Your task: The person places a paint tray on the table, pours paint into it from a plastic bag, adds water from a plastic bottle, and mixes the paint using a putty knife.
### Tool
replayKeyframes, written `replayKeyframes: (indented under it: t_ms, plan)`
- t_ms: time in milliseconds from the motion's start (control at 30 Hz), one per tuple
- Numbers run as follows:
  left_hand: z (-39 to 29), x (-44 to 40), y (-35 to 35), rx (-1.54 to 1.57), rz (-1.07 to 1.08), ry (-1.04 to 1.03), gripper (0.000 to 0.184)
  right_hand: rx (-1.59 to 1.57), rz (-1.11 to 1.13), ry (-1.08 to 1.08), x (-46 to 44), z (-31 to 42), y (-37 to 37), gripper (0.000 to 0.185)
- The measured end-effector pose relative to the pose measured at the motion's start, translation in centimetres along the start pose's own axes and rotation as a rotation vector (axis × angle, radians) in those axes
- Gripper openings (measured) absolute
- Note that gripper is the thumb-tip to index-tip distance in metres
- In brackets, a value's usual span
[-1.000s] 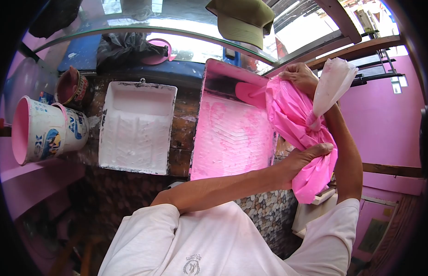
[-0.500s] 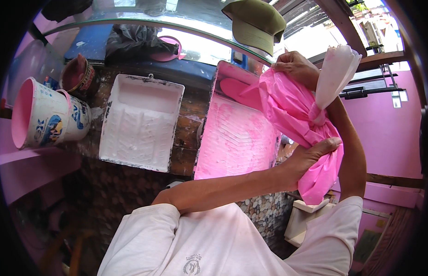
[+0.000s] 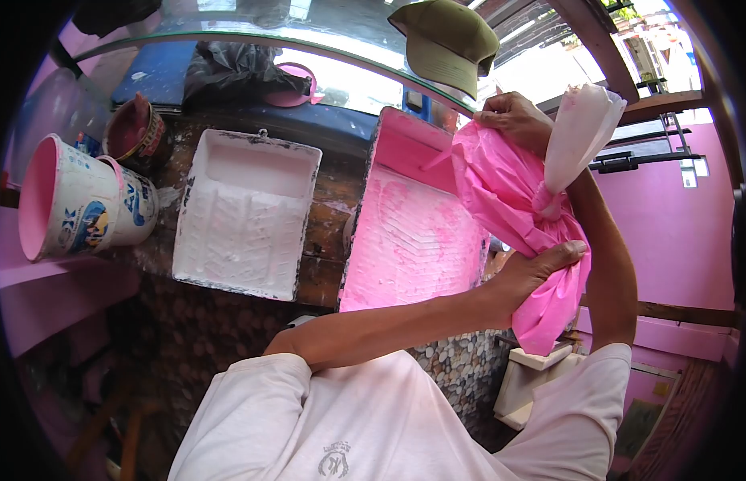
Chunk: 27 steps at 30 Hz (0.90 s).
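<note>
Buckets with blue print, two of them close together, stand well to the left of both hands, the nearer side of one showing a pink inside. Just beyond them is a paint can, streaked and open at the top. Black plastic lies bunched farther away from the hands, on a blue surface. Next along the table, still well left of the left hand, sits a white paint roller tray with a ribbed slope and dark smudged edges. Pink paint coats a second roller tray, which lies just left of both hands, its deep end near the right hand. An olive cap rests above and left of that hand.

The right hand pinches the upper end of a pink plastic bag, and a thin pink strand shows between this end and the tray. The left hand grips the bag's lower part, thumb across the front. Between the hands the bag is knotted, and its whitish tail sticks up right of the right hand, over the forearm.
</note>
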<state>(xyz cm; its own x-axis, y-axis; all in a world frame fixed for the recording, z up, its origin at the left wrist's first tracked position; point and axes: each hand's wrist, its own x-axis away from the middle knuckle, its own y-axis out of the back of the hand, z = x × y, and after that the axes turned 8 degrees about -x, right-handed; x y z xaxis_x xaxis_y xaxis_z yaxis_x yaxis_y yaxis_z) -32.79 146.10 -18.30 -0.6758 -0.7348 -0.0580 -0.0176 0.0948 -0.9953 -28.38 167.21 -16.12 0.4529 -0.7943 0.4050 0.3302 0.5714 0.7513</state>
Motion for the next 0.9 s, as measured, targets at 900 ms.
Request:
replayKeyframes:
  t_ms: [900]
  plan:
    - [5.3, -5.9, -0.2, -0.232, -0.202, -0.356, 0.027, -0.011, 0.057, -0.022, 1.1, -5.0, 1.0, 0.021]
